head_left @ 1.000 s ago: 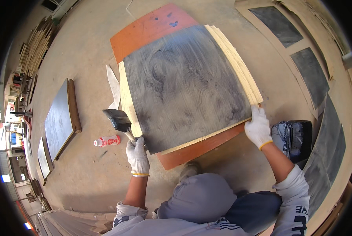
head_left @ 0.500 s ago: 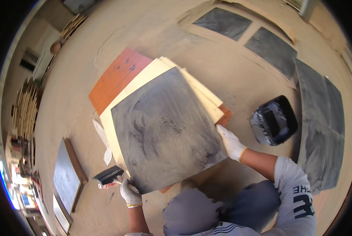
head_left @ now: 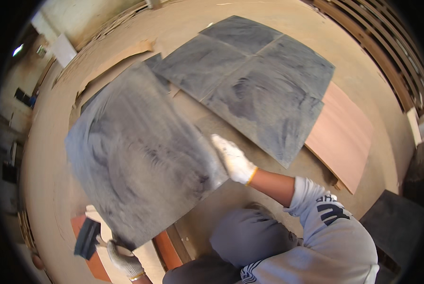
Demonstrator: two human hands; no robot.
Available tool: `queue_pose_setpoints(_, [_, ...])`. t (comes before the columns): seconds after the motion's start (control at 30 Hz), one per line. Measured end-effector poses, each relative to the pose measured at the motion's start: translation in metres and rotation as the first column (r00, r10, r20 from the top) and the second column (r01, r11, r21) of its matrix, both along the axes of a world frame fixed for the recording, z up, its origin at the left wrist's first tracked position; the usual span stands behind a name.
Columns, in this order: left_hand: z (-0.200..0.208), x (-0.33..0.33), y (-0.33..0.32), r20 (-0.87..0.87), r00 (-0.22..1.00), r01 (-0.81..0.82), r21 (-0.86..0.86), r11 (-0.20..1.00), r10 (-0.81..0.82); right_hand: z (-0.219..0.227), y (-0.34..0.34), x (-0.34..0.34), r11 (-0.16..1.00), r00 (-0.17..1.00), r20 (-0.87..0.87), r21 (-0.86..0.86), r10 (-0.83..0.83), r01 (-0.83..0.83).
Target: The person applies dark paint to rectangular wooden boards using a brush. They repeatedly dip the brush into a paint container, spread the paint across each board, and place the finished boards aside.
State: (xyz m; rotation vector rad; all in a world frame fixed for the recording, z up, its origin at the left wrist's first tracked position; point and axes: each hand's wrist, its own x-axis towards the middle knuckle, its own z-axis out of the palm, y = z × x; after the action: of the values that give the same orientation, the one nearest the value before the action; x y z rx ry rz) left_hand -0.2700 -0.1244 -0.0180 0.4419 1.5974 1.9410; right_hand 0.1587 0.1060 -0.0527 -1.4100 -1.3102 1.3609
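A large square sheet (head_left: 141, 151), smeared dark grey, is held up before me, tilted and slightly blurred. My right hand (head_left: 236, 162), in a white knit glove with a yellow cuff, grips its right edge; most of the fingertips are hidden. My left hand (head_left: 123, 260), gloved too, is at the sheet's near left corner. It also holds a broad black-headed tool with a pale handle (head_left: 87, 237), a wide brush or scraper; I cannot tell which. Below the sheet show a pale board (head_left: 148, 259) and an orange-red board (head_left: 167, 251).
Several similar grey-smeared sheets (head_left: 264, 90) lie side by side on the floor, beyond and to the right. A pinkish board (head_left: 344, 137) sticks out beside them. Brown paper (head_left: 112, 61) lies behind the held sheet. Another dark sheet (head_left: 396, 227) is at far right, below long brown slats (head_left: 377, 47).
The sheet has come off the stack of pale boards and swung right, toward the grey sheets on the floor. My view turned right with it; the black bucket is out of sight.
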Motion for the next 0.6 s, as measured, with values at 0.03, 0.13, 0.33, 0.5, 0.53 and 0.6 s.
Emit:
queue_pose_setpoints(0.03, [0.014, 0.039, 0.041, 0.024, 0.997, 0.067, 0.005, 0.998, -0.067, -0.021, -0.008, 0.038, 0.989, 0.982, -0.118, -0.014, -0.145, 0.144])
queue_pose_setpoints(0.13, [0.031, 0.095, 0.146, -0.012, 0.829, 0.558, -0.055, 0.828, -0.56, -0.037, -0.041, 0.138, 0.809, 0.681, -0.462, -0.161, -0.568, 0.566])
queue_pose_setpoints(0.33, [-0.032, 0.347, 0.269, 0.088, 0.461, 0.886, -0.111, 0.451, -0.883, -0.091, -0.197, 0.33, 0.267, 0.194, -0.348, -0.174, -0.917, 0.948])
queue_pose_setpoints(0.5, [-0.098, 0.495, 0.242, 0.168, 0.196, 0.981, -0.036, 0.193, -0.966, -0.121, -0.335, 0.386, -0.015, -0.055, -0.125, -0.302, -0.991, 0.953])
queue_pose_setpoints(0.53, [-0.115, 0.513, 0.235, 0.203, 0.113, 0.99, -0.106, 0.093, -0.973, -0.125, -0.357, 0.387, -0.05, -0.087, -0.105, -0.313, -0.991, 0.948])
queue_pose_setpoints(0.6, [-0.139, 0.538, 0.219, 0.263, 0.018, 0.985, -0.169, -0.028, -0.965, -0.144, -0.408, 0.391, -0.122, -0.156, -0.079, -0.325, -0.985, 0.938])
